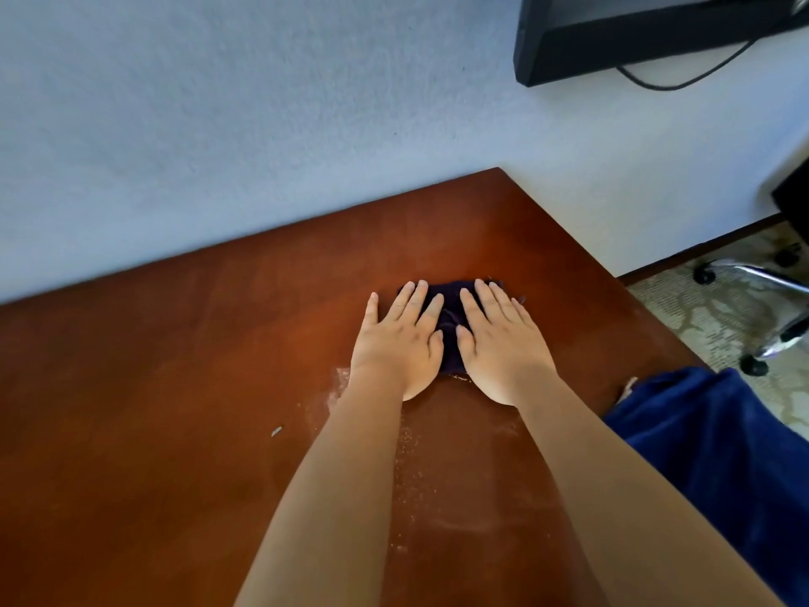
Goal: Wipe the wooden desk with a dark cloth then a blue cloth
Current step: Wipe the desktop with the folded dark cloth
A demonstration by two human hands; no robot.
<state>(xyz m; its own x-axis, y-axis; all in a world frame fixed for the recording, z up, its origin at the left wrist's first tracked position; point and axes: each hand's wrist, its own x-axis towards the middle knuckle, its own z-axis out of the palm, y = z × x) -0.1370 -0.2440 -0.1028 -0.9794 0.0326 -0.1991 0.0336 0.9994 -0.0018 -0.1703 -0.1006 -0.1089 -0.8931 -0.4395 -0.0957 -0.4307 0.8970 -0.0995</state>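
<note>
A small dark cloth (450,315) lies bunched on the reddish-brown wooden desk (175,387), toward its far right part. My left hand (400,339) and my right hand (499,339) press flat on the cloth side by side, fingers straight and pointing toward the wall. Most of the cloth is hidden under my palms. A blue cloth (722,453) drapes over the desk's right edge, beside my right forearm. Pale dust and crumbs (407,466) streak the desk near my forearms.
The desk's far edge meets a pale wall (219,124). A dark monitor or shelf (634,32) with a cable hangs at the top right. An office chair base (761,308) with castors stands on patterned carpet to the right of the desk.
</note>
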